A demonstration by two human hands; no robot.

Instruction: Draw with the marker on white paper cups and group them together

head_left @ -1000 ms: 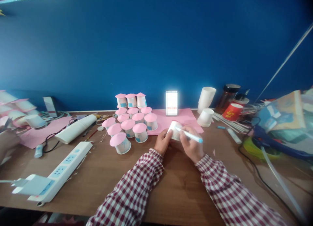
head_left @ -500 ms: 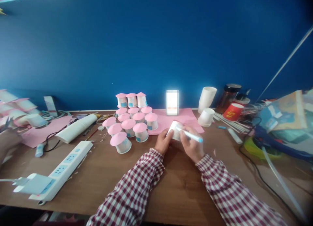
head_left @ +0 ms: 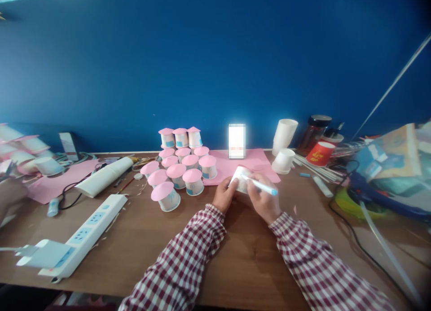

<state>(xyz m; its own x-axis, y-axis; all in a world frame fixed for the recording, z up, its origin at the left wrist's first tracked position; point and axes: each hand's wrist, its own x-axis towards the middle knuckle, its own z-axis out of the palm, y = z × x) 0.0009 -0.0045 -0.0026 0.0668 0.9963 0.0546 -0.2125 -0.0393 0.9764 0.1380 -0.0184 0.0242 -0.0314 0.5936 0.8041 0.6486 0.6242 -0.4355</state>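
Note:
My left hand (head_left: 225,195) is closed around a small white paper cup (head_left: 241,177) lying on its side, just above the wooden table (head_left: 161,239). My right hand (head_left: 264,202) grips a white marker with a blue end (head_left: 264,186), its tip resting against the cup's side. Both sleeves are red and white check. Just left of my hands stands a cluster of several upturned cups with pink round tops (head_left: 182,167), some stacked at the back.
A pink paper sheet (head_left: 259,160) lies behind the cup, with a bright phone (head_left: 236,141) propped on it. White cup stacks (head_left: 284,136), a red cup (head_left: 319,153) and clutter fill the right. A power strip (head_left: 81,237) and a lying cup stack (head_left: 104,176) sit left. Another person's hand (head_left: 10,196) shows at far left.

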